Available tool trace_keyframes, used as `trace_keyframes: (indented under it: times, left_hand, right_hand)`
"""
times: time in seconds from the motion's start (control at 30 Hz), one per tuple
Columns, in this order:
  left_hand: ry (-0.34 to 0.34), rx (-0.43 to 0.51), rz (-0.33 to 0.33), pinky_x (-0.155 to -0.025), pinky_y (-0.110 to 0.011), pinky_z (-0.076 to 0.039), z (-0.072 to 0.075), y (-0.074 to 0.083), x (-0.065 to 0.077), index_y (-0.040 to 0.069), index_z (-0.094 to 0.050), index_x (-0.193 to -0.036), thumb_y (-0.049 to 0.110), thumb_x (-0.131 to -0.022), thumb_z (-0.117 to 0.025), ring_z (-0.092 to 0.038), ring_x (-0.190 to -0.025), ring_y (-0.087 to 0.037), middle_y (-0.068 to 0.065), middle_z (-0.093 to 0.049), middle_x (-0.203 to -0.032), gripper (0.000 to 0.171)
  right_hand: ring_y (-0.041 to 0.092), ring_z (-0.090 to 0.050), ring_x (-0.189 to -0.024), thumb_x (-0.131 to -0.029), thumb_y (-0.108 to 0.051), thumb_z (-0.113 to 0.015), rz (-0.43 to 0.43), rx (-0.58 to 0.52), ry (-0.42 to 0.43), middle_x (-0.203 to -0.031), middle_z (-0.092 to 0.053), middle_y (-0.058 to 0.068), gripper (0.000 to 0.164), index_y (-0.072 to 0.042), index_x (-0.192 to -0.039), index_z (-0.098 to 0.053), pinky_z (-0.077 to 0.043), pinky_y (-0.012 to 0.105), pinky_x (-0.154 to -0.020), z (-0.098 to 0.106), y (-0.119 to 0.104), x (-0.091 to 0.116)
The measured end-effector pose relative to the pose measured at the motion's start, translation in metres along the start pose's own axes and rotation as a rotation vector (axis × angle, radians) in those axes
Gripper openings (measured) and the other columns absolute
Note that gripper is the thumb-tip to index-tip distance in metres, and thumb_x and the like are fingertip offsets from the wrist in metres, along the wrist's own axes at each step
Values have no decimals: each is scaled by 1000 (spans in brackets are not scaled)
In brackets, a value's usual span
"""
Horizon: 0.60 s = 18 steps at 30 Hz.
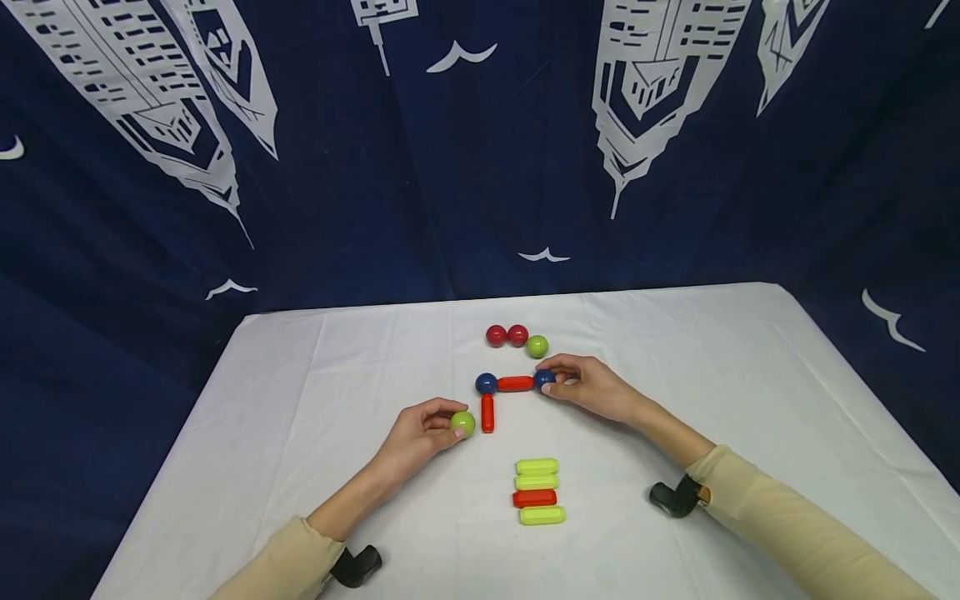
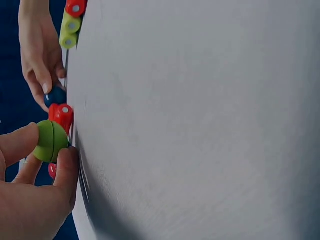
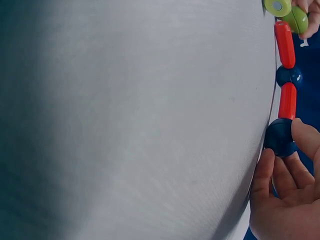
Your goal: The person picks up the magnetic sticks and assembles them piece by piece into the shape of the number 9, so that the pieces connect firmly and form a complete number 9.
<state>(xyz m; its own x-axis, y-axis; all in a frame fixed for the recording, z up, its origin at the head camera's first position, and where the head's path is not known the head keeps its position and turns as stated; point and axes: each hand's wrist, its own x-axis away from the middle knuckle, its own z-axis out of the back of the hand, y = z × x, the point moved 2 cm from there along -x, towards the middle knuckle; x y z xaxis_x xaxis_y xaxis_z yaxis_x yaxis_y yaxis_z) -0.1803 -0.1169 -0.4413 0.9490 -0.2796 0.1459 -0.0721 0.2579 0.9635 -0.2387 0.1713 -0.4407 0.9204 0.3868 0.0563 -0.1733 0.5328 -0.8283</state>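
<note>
Between its thumb and fingers, my left hand [image 1: 420, 433] pinches a green ball [image 1: 462, 423], just left of the lower end of a red rod [image 1: 487, 414]. That rod runs up to a blue ball [image 1: 486, 383], from which a second red rod [image 1: 515, 383] extends right to another blue ball [image 1: 543, 379], making an L shape. My right hand [image 1: 588, 387] pinches this right-hand blue ball at the table surface. In the left wrist view the green ball [image 2: 50, 141] shows a seam round its middle. The right wrist view shows the pinched blue ball [image 3: 280, 137] touching its rod.
Two red balls [image 1: 497, 336] and another green ball [image 1: 537, 347] sit together behind the L. Closer to me lies a stack of rods, several yellow-green [image 1: 537, 482] and one red [image 1: 535, 498]. A white cloth [image 1: 360, 358] covers the table; a navy patterned curtain [image 1: 337, 208] hangs behind.
</note>
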Motion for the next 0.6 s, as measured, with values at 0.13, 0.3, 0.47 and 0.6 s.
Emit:
trace_keyframes:
  times: [0.13,0.3,0.47,0.6]
  left_hand:
    - [-33,-12,-13,-73,-23,-51,-6,2,7,2,-67,-118,-1,-86,-71,-61,-86,-19,-10,-66,-99,32]
    - [-47,-69,-89,-73,-23,-50,-17,5,8,3,-67,-113,-1,-83,-74,-59,-86,-20,-8,-64,-98,31]
    - [-27,-149,-128,-73,-22,-50,-25,5,6,5,-66,-110,1,-81,-78,-57,-90,-21,-5,-62,-98,32]
    - [-12,-165,-111,-72,-22,-49,-29,5,4,6,-67,-107,1,-80,-78,-55,-88,-20,-5,-61,-95,30]
  right_hand:
    - [21,-53,-92,-92,-19,-71,5,0,0,-94,-59,4,36,-7,-126,-64,-45,30,-78,0,0,0]
    - [21,-53,-91,-92,-19,-71,7,3,2,-94,-59,4,36,-7,-125,-64,-46,30,-79,0,2,1]
    - [21,-53,-92,-92,-19,-71,17,0,0,-96,-61,3,36,-7,-125,-64,-46,31,-81,0,2,0]
    - [20,-54,-91,-92,-20,-71,31,28,4,-94,-61,2,37,-8,-126,-64,-47,30,-80,2,1,0]
